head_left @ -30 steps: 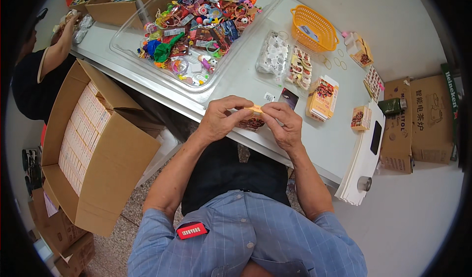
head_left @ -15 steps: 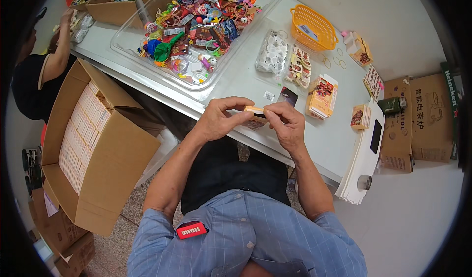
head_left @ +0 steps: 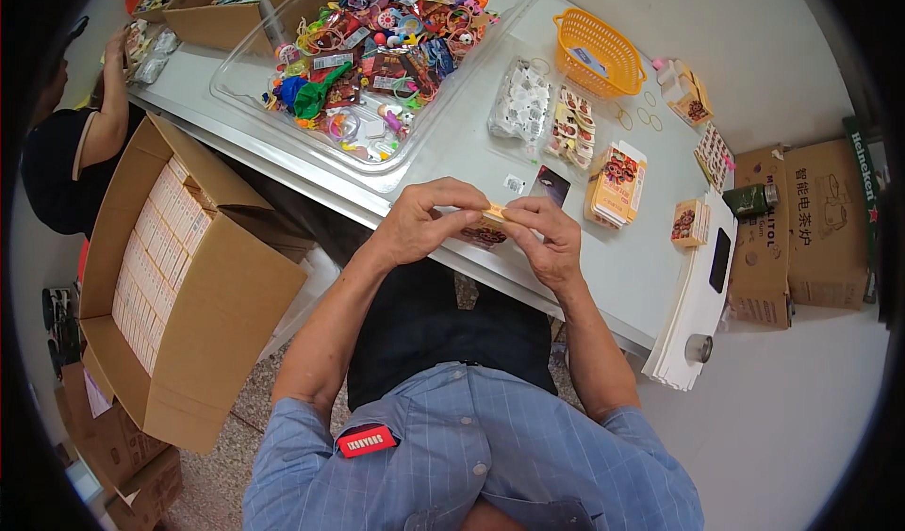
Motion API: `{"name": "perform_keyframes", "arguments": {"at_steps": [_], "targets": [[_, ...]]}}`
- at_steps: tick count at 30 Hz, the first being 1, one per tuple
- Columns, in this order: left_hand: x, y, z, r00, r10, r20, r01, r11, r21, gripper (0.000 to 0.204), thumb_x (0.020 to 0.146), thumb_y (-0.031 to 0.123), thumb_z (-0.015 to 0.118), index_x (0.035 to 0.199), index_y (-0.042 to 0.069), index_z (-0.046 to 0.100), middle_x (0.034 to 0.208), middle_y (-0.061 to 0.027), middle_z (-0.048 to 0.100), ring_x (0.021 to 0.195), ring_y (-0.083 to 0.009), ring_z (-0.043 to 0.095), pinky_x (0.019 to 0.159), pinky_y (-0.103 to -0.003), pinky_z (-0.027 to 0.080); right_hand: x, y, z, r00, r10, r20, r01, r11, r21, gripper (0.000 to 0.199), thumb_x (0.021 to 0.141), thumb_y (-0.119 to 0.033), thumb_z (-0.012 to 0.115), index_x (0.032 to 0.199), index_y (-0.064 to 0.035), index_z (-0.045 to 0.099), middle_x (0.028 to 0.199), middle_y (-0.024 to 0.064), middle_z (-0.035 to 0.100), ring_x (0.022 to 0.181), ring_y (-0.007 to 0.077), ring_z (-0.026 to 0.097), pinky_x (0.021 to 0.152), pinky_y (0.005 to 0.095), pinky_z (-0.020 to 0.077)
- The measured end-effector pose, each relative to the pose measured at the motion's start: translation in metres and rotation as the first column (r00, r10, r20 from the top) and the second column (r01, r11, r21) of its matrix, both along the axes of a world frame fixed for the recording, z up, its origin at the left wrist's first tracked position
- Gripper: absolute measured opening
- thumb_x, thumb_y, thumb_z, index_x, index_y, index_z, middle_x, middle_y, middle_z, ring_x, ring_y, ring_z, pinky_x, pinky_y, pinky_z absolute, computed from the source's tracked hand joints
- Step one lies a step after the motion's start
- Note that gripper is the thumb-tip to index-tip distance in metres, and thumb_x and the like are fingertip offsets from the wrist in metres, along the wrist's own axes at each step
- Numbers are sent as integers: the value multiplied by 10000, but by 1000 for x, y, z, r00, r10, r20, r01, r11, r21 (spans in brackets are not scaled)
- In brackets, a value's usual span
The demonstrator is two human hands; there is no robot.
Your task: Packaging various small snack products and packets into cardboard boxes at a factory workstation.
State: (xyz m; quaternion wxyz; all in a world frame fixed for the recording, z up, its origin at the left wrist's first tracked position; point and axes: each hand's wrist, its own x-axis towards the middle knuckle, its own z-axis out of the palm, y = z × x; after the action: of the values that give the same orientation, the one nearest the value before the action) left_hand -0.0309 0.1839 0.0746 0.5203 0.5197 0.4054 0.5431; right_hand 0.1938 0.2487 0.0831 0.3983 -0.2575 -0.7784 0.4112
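Note:
Near the table's front edge I hold a small printed cardboard box (head_left: 484, 235) between both hands. My left hand (head_left: 426, 222) pinches its left end with thumb and fingers. At its right end, my right hand (head_left: 549, 239) grips the top edge, thumb bent in front. The box's orange-yellow top faces me; part of it is hidden behind my fingers. Just beyond my right hand lies a dark card (head_left: 551, 185), with a small white printed label (head_left: 514, 184) beside it. To the right stands a stack of similar flat printed cartons (head_left: 617, 187).
A clear tub (head_left: 407, 154) of small toys sits left of centre. Beyond my hands are a bag of white pieces (head_left: 521, 102), sticker-like cards (head_left: 572, 128) and a yellow basket (head_left: 600, 55). A large carton (head_left: 222, 319) of packed boxes stands at left; another person (head_left: 85, 154) works behind it.
The fingers of both hands have moved along the box's top; its upper end now looks closed flat. The other person's arm has shifted slightly.

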Motion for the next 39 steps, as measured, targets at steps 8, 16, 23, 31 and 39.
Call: {"name": "perform_keyframes", "arguments": {"at_steps": [8, 16, 23, 31, 39], "targets": [[4, -2, -19, 989, 90, -114, -72, 986, 153, 209, 902, -42, 672, 1101, -1, 721, 1164, -136, 662, 966, -196, 690, 776, -286, 618, 3, -1, -10, 998, -8, 67, -5, 981, 195, 300, 814, 18, 775, 1099, -68, 736, 1077, 115, 690, 917, 190, 662, 781, 291, 550], [21, -8, -18, 984, 146, 105, -148, 989, 16, 159, 924, -33, 649, 1070, -33, 714, 1098, -139, 684, 827, -169, 686, 615, -257, 584, 11, -27, -15, 991, -125, 47, 131, 973, -190, 549, 835, -8, 774, 1348, -61, 584, 969, 79, 672, 763, 95, 595, 688, 245, 508], [40, -16, -10, 950, 264, 168, -229, 952, -203, 300, 951, 57, 664, 1244, -5, 646, 1069, -91, 709, 856, -120, 665, 670, -249, 585, 59, -40, 59, 946, -286, 152, 257, 948, 186, 328, 820, -24, 782, 1102, -24, 615, 823, 32, 646, 636, 72, 563, 570, 224, 468], [25, 4, -28, 941, 322, -102, -338, 903, -266, 292, 942, 152, 701, 1203, 24, 672, 1015, -50, 706, 842, -92, 647, 641, -244, 555, 215, 107, 83, 510, -814, 280, 680, 580, 449, 223, 902, -197, 737, 920, -26, 595, 779, 44, 628, 671, 115, 548, 637, 273, 476], [26, 3, -33, 945, 284, -159, -317, 915, -248, 274, 931, 156, 719, 1163, 14, 687, 987, -37, 711, 847, -94, 656, 633, -237, 540, 244, 126, 30, -22, -833, 553, 473, 479, 740, 358, 859, -399, 700, 957, -58, 656, 932, 156, 649, 871, 346, 651, 717, 464, 518]]}}
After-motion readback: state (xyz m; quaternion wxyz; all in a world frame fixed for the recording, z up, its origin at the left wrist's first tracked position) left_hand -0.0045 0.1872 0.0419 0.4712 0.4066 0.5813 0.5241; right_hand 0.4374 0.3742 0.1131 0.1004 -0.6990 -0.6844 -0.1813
